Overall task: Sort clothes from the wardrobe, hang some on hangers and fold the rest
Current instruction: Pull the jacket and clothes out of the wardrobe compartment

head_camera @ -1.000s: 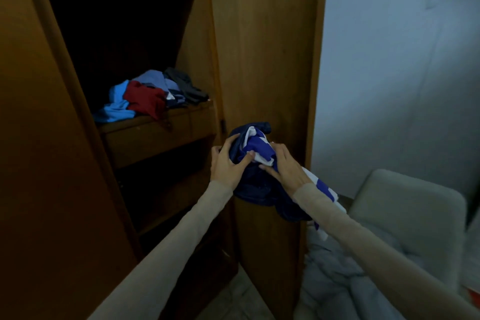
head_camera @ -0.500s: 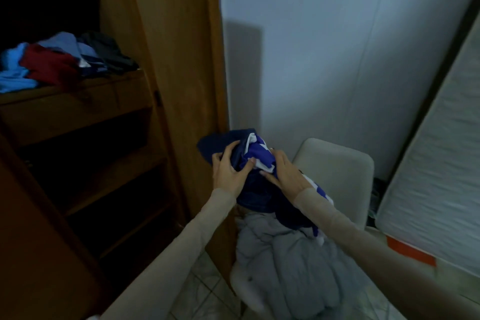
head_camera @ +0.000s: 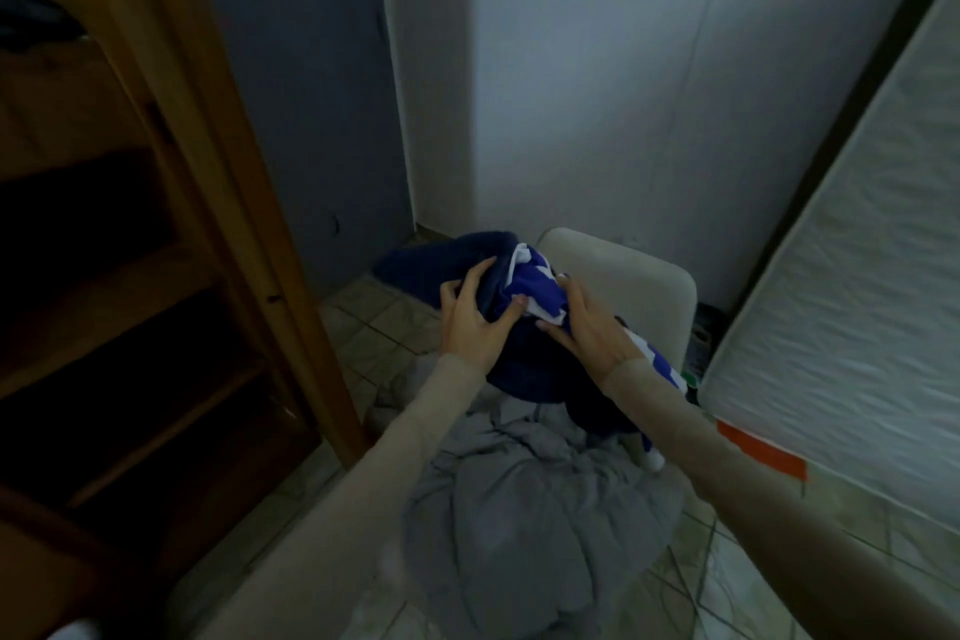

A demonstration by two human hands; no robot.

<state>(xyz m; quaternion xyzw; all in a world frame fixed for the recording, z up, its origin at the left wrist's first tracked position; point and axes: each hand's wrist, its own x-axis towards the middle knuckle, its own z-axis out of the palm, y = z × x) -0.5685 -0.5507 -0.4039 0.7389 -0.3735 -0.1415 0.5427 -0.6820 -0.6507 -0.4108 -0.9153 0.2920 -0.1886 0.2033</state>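
Note:
A bundle of dark blue and blue-and-white clothes [head_camera: 524,364] is held in the air above a chair. My left hand [head_camera: 470,322] grips its left side, thumb over the fabric. My right hand [head_camera: 587,327] grips the right side, where a blue-and-white piece hangs down past my wrist. Below the bundle, a crumpled grey garment [head_camera: 524,494] covers the seat of the pale chair [head_camera: 623,276]. The wooden wardrobe [head_camera: 171,203] stands at the left, its shelves dark.
A white mattress [head_camera: 857,276] with an orange tag leans against the wall at the right. The floor [head_camera: 374,327] is tiled. A grey-blue wall and a white wall meet behind the chair. Small items sit on the floor between chair and mattress.
The view has swung right, away from the wardrobe shelves and toward the chair. Both hands keep hold of the blue bundle, which is now over the chair with the grey garment.

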